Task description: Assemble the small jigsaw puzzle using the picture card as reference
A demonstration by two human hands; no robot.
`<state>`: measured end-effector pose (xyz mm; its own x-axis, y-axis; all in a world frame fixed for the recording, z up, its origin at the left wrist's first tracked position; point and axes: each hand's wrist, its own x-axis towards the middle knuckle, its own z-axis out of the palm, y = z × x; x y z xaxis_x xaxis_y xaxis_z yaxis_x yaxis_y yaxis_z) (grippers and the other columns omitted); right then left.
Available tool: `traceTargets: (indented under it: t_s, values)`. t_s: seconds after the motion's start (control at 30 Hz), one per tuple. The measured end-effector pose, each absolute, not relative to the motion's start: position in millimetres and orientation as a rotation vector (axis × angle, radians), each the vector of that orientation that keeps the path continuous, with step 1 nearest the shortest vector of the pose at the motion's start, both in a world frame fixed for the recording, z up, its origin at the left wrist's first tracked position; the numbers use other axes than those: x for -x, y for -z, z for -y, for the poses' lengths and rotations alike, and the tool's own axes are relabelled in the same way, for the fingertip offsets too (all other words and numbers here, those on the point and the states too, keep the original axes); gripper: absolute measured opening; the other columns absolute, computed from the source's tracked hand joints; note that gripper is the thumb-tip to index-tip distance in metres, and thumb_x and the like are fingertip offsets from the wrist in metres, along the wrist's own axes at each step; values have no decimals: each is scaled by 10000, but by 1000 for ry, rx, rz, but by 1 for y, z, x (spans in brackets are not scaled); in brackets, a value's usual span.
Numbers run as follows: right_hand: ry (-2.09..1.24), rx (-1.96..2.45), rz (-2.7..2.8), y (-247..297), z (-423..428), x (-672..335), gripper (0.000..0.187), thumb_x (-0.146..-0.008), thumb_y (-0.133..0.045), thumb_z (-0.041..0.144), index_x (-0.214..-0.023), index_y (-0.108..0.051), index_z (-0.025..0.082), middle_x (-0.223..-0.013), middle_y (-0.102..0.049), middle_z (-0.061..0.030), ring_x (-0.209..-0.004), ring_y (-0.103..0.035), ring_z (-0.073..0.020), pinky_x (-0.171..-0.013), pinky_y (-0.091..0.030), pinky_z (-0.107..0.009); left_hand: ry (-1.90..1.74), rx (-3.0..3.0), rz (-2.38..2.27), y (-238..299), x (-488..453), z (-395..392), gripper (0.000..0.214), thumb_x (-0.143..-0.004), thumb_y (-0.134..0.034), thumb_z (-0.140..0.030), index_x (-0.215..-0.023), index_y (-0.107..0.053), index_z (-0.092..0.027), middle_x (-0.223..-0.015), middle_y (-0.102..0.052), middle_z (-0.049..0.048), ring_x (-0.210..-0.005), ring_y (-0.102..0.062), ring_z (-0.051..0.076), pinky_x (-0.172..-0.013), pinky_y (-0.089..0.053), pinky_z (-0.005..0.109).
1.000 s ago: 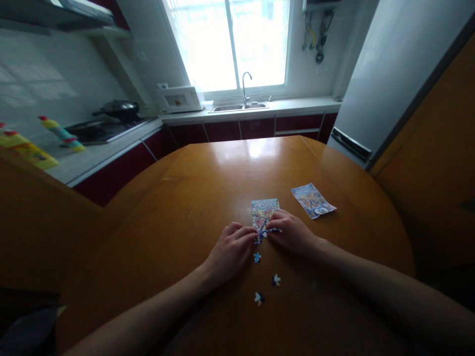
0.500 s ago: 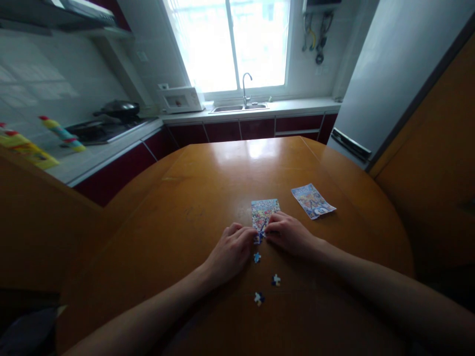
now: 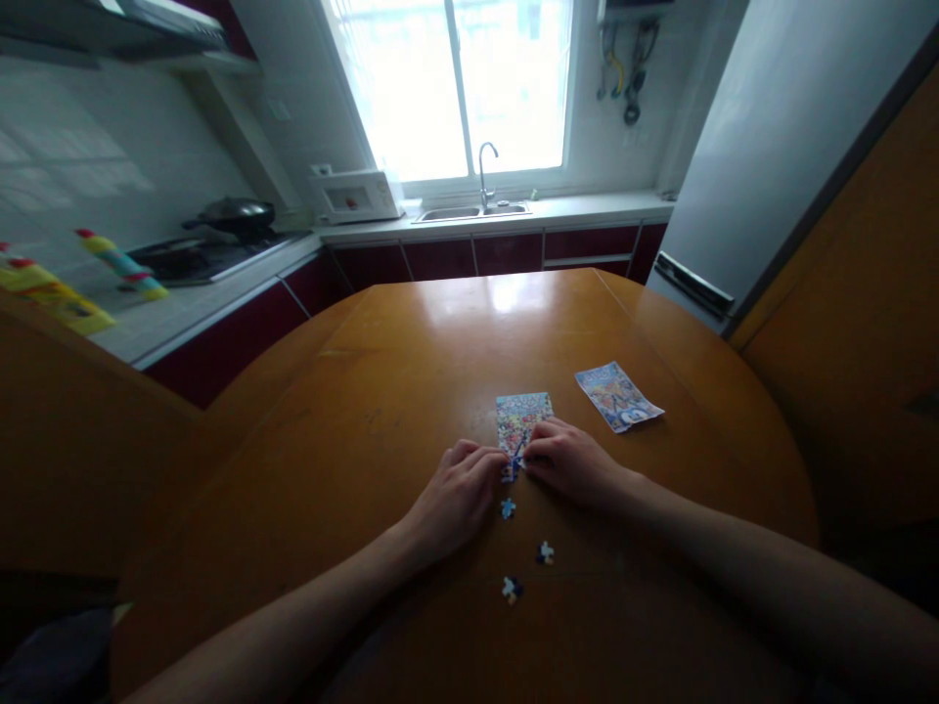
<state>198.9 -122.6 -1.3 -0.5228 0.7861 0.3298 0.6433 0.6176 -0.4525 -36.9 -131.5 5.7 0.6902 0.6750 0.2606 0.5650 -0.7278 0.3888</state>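
From the head view, we see our left hand (image 3: 451, 494) and right hand (image 3: 576, 462) at the jigsaw's (image 3: 519, 413) near end, on a wooden table (image 3: 411, 362) — fingers bunched; whether they grip anything, we cannot tell. Three loose pieces (image 3: 509, 508) lie nearer us.

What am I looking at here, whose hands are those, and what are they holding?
There's no machine: these are a person's own bare hands, seen from a camera worn on their head, looking forward and down. The left hand and right hand meet at the near end of a small unfinished jigsaw puzzle on a wooden table. Three loose puzzle pieces lie nearer the camera; a printed sheet lies to the right. Whether the fingers grip a piece is too small to tell.
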Motion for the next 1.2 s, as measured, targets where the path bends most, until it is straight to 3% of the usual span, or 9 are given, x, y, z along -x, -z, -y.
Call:
traceTargets:
  t_s: [0.23,0.47,0.7,1.2]
  values:
    - [-323,1159,2379,-3,125,-197,54,-874,-688,196,-840,-729,195,-880,-653,-37,-874,-579,-175,-790,-449,-281,-567,-2661,-966,-6,37,131,206,-992,-463,-165,-1103,-626,-225,-1218,-673,19,-1036,-514,218,-959,-417,388]
    - [47,1131,2596,-1,121,-195,209,-964,-576,247,-801,-681,169,-905,-642,-65,-878,-570,-199,-809,-451,-321,-579,-2702,-950,-5,38,130,218,-955,-511,-132,-1093,-647,-230,-1206,-683,15,-1026,-521,225,-944,-420,384]
    - [307,1014,2789,-9,125,-191,88,-936,-602,171,-935,-676,122,-975,-654,-100,-935,-579,-251,-813,-459,-368,-610,-2703,-944,-3,37,130,220,-953,-499,-125,-1078,-650,-226,-1189,-688,23,-1018,-539,218,-941,-426,382]
    - [203,1105,2576,-12,120,-199,97,-935,-599,180,-845,-634,171,-877,-642,-50,-859,-568,-205,-757,-416,-325,-658,-2623,-874,-2,37,128,196,-962,-503,-143,-1062,-651,-223,-1163,-676,26,-1034,-528,202,-967,-466,372]
